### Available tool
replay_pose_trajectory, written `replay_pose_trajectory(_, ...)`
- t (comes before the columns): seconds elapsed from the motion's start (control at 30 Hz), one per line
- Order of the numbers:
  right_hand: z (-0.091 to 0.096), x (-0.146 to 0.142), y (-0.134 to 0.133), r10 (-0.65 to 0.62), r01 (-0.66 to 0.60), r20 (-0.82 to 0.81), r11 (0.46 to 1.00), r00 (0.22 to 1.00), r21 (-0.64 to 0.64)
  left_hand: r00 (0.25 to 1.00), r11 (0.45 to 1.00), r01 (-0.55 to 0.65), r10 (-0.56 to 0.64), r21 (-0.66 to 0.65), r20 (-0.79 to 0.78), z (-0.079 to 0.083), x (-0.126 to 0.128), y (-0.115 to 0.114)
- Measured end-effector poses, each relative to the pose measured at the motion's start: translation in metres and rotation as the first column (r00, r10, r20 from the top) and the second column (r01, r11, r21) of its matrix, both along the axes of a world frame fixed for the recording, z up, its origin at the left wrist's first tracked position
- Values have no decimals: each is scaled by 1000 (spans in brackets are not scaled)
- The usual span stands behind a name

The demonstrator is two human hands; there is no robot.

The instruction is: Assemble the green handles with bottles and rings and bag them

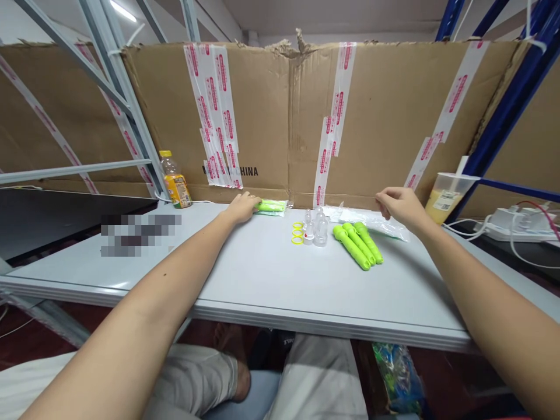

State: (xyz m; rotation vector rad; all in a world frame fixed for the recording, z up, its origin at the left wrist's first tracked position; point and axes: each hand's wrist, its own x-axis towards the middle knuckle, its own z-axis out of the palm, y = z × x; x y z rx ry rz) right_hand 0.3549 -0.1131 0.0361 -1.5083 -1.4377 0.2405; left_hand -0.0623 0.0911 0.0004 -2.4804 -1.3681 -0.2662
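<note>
At the back of the table, my left hand (242, 208) has its fingers closed on the left end of a clear plastic packet with bright green pieces (272, 206) inside. My right hand (400, 204) is over the back right of the table, near a clear plastic bag (371, 220). Its fingers are curled together, and nothing shows in them. Between my hands stand several small clear plastic bottle-like pieces (321, 229). Yellow-green rings (297, 232) lie in a column to their left. Three bright green tapered tubes (357, 245) lie side by side to their right.
A yellow-capped drink bottle (176, 181) stands at the back left. A plastic cup with a straw (448, 197) stands close to my right wrist. Cardboard (271, 128) walls the back edge. A power strip (520, 224) with cables is at the far right.
</note>
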Motion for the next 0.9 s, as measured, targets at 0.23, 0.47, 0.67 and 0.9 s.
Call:
replay_pose_trajectory(0.23, -13, 18, 8, -104, 139, 203, 976, 974, -170, 996, 994, -72, 68, 77, 49, -4, 7, -11)
replay_pose_trajectory(0.47, -12, 11, 5, -164, 235, 278, 941, 947, -245, 984, 985, -122, 104, 124, 144, -2, 6, -38)
replay_pose_trajectory(0.67, -16, 22, 13, -185, 317, 489, 926, 853, -204, 953, 989, -21, -26, 150, 301, 4, 27, -63)
replay_pose_trajectory(0.9, -12, -4, 1, 127, 66, 323, 848, 938, -526, 870, 932, 272, -344, 239, 354, 17, 74, -106)
